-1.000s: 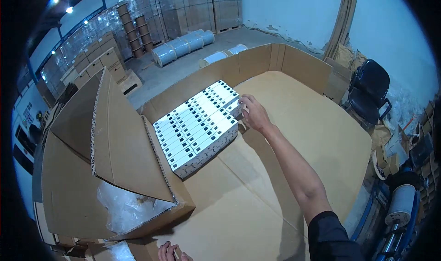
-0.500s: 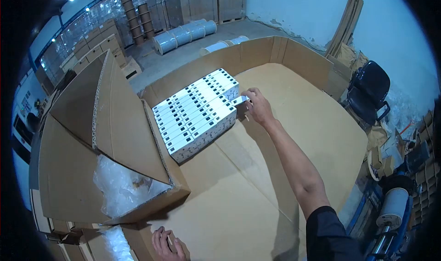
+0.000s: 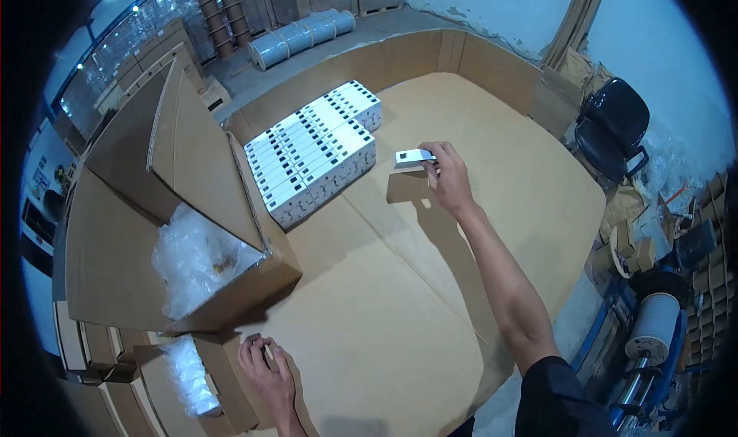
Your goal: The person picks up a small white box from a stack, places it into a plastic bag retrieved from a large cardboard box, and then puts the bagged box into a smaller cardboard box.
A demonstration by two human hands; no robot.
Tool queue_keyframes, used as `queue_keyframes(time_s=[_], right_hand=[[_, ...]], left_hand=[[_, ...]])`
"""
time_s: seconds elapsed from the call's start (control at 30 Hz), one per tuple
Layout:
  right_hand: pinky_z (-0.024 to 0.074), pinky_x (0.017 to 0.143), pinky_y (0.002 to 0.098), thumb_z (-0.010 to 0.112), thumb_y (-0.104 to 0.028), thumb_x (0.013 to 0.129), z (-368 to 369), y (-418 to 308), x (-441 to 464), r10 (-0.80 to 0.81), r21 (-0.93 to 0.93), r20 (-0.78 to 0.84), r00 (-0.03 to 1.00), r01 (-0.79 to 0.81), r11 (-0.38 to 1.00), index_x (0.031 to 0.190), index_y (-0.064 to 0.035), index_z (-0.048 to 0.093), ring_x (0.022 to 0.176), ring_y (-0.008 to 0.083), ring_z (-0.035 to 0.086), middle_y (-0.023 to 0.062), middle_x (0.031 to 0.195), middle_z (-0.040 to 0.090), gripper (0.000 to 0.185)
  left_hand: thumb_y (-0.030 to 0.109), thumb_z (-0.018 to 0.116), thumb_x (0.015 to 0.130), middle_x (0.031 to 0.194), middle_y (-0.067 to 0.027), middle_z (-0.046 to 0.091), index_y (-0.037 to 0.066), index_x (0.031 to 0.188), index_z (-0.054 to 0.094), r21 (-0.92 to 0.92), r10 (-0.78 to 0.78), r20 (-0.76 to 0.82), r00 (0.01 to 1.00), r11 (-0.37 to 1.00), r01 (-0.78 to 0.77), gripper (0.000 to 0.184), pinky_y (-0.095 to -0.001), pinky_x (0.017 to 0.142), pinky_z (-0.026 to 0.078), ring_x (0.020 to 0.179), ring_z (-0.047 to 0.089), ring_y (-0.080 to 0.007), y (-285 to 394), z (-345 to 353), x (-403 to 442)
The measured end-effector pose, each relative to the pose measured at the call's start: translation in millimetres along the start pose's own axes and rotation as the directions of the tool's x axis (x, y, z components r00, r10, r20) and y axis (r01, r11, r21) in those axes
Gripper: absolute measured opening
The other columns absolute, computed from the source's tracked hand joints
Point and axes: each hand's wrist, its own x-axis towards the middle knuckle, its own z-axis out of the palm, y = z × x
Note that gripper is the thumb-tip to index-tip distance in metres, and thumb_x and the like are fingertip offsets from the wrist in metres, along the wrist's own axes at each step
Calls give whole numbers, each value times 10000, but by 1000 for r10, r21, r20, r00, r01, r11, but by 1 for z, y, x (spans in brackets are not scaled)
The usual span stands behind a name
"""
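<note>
Off the table, my right hand (image 3: 447, 177) grips the end of a small white box (image 3: 410, 158) with a dark square on its top. Fingers and thumb are closed on it, and its shadow falls on the cardboard below. To its left stands a block of similar white boxes (image 3: 315, 149), packed in rows, with dark squares on their tops and small print on their sides. My left hand (image 3: 269, 372) is low in view at the table's near left edge, fingers loosely bent and apart, with nothing visible held. It is beside an open carton (image 3: 244, 395) with bubble wrap in it.
A cardboard-covered table (image 3: 384, 345) has a raised cardboard rim (image 3: 407, 56) at the back. On its left stands a large open carton (image 3: 207, 160) with plastic wrap (image 3: 196, 260) inside. A black chair (image 3: 613, 122) and a roll on a machine (image 3: 653, 325) are at the right.
My right hand has drawn the small white box away from the block, leaving a gap. My left hand has come further into view. The camera view has shifted slightly.
</note>
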Motion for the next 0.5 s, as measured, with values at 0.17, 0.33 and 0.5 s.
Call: queue_keyframes(time_s=[0.17,0.33,0.5], right_hand=[[604,734,370,636,72,878,-8,-41,-35,54,95,57,997,-60,994,1132,-43,639,913,302,681,136,1092,634,279],[603,732,354,647,64,881,-6,-93,-64,69,179,104,992,-87,980,1136,-36,637,916,284,684,129,1086,634,274],[582,683,362,659,75,859,0,-152,-91,118,284,214,970,-177,942,1124,-31,648,874,291,684,140,1075,635,285]], left_hand=[[52,633,877,1249,-171,556,26,1075,605,-34,-15,4,1000,999,15,201,-467,1025,416,1209,496,-364,1,-2,-1],[74,648,877,1267,-164,559,43,1114,610,-70,6,17,1000,998,-5,242,-478,1060,389,1242,479,-367,-2,-7,-3],[77,673,871,1280,-157,556,55,1143,607,-101,14,51,999,995,-9,281,-473,1072,387,1247,477,-361,-7,-13,-3]])
